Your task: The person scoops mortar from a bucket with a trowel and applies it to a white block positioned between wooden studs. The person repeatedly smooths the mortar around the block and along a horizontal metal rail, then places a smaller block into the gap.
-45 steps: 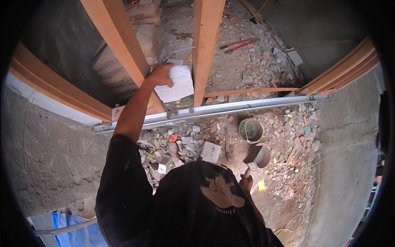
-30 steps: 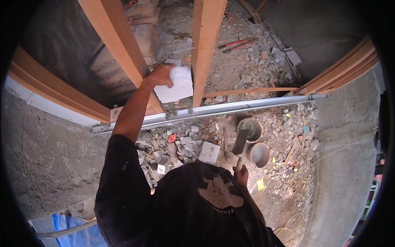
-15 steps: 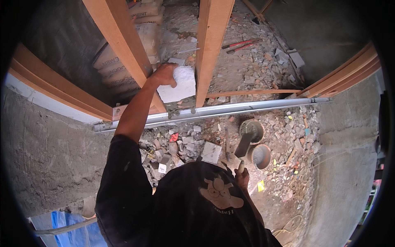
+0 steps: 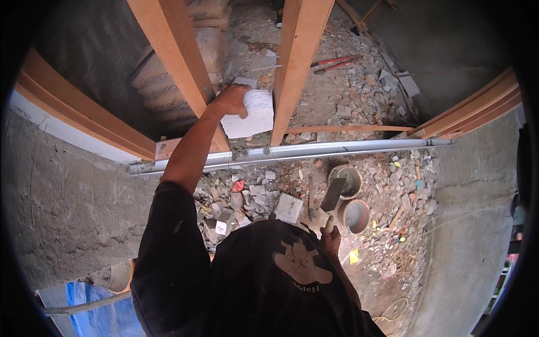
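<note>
Fingers: my left fingers, hooked over the far left edge of the white block and holding it, thumb on its near side, hidden tips not readable; my right hand, wrapped round the handle of the trowel.

Posts, two: left wooden post and right wooden post, both just beyond the metal rail.

Arms, two: left, stretched forward across the rail, forearm passing before the left wooden post, wrist bent over the block; right, bent, kept low on the rail's near side.

Block, one: just beyond the rail, between the posts. Unmoved over the last second and a half; I judge that I am steadying it.

Pails, two: far pail and near pail, both on the rail's near side.

Trowel, one: near side of the rail, blade overlapping the far pail in view. Half a second ago it looks slimmer; now its broad face shows. By my judgement, the change is all in the tool, well apart from the block.
</note>
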`<state>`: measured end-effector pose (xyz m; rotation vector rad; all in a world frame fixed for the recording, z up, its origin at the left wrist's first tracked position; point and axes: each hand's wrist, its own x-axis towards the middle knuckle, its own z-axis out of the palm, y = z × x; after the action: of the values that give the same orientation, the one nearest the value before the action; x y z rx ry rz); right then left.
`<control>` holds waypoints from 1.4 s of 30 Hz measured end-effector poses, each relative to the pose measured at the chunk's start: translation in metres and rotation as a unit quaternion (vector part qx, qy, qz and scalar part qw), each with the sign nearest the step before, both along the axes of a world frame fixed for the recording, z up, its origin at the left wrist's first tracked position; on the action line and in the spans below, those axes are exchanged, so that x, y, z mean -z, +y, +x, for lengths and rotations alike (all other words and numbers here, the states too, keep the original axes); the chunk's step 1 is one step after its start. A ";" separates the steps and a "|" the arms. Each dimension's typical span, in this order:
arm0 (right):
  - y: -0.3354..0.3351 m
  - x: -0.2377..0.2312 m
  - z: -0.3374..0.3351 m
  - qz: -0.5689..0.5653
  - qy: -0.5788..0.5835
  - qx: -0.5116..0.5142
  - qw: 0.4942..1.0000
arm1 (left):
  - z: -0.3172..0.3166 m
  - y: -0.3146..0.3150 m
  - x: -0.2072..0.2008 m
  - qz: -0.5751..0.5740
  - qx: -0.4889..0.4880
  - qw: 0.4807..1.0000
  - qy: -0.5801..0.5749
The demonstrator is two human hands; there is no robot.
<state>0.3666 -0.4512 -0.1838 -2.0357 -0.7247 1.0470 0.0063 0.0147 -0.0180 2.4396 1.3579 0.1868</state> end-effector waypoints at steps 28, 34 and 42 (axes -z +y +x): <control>0.089 -0.077 -0.056 0.191 0.127 -0.119 0.966 | 0.000 -0.020 -0.041 -0.012 -0.005 0.990 0.141; 0.077 -0.078 -0.059 0.178 0.151 -0.094 0.968 | 0.001 -0.016 -0.037 -0.010 -0.002 0.990 0.140; 0.064 -0.072 -0.055 0.161 0.129 -0.089 0.974 | -0.002 -0.015 -0.034 -0.001 -0.014 0.991 0.133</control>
<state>0.3119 -0.3870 -0.1121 -1.5479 -0.8867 1.1826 0.0043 -0.0002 0.0161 2.5146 1.4988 -0.1380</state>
